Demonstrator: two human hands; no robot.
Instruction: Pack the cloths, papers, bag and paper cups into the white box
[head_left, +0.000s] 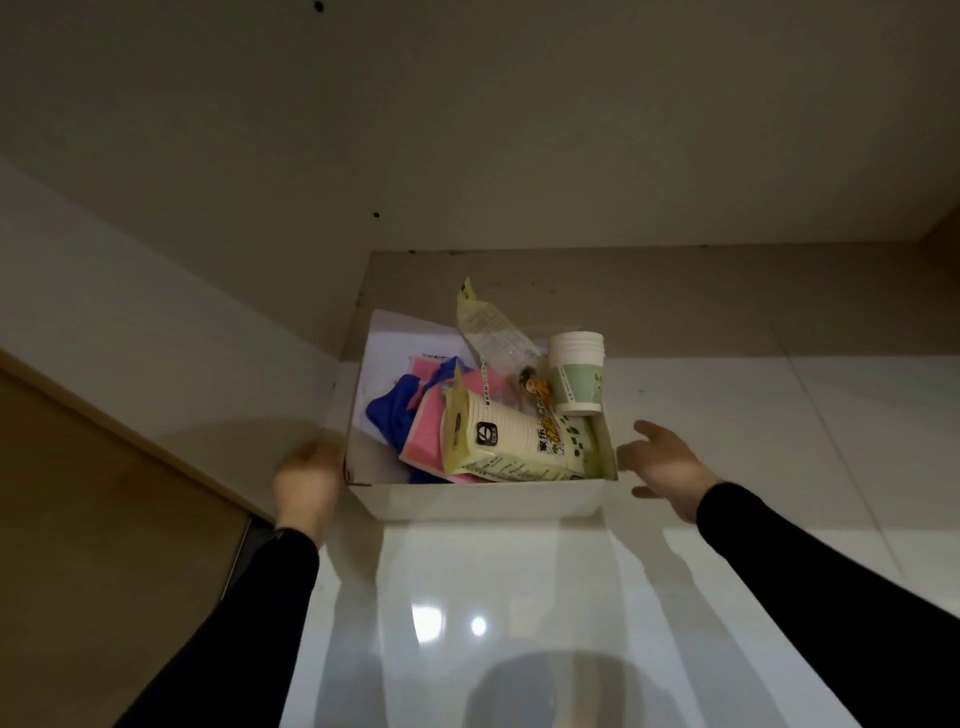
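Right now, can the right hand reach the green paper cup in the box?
Probably yes: the right hand is open beside the white box, the box has no lid, and the green paper cup stands uncovered on that side.

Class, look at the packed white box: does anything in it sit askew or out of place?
Yes. The yellow plastic bag pokes up above the far rim of the white box instead of lying inside, and the sleeve of paper cups lies slanted across the pink cloth. Nothing looks spilled or damaged.
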